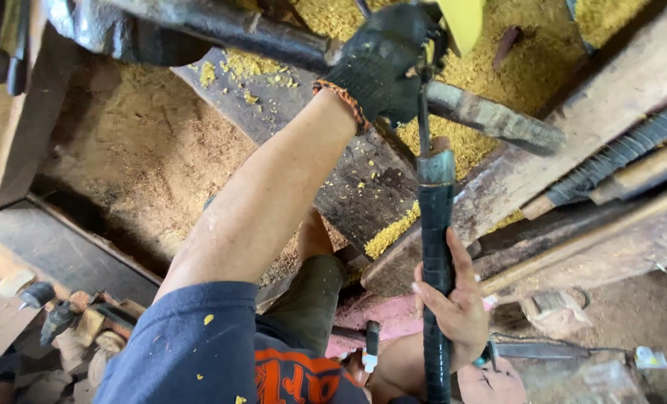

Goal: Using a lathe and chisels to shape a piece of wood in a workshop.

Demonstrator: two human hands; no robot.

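My left hand (pixel 382 60), in a black glove with an orange-trimmed cuff, is closed around the thin metal shaft (pixel 423 120) of a long tool, close to a yellow workpiece (pixel 462 21) at the top edge. The hand lies over a dark round bar (pixel 490 116) that runs across the view. My bare right hand (pixel 453 303) grips the tool's long handle (pixel 436 224), which is wrapped in black tape and has a metal collar at its top. The tool's tip is hidden behind the glove.
Yellow shavings (pixel 483 71) and brown sawdust (pixel 146 150) cover the ground and a dark plank (pixel 348 172). Rough wooden beams (pixel 595 112) run along the right. Several hand tools and wood blocks (pixel 79 329) lie at lower left. My knee in olive shorts (pixel 311 299) is below.
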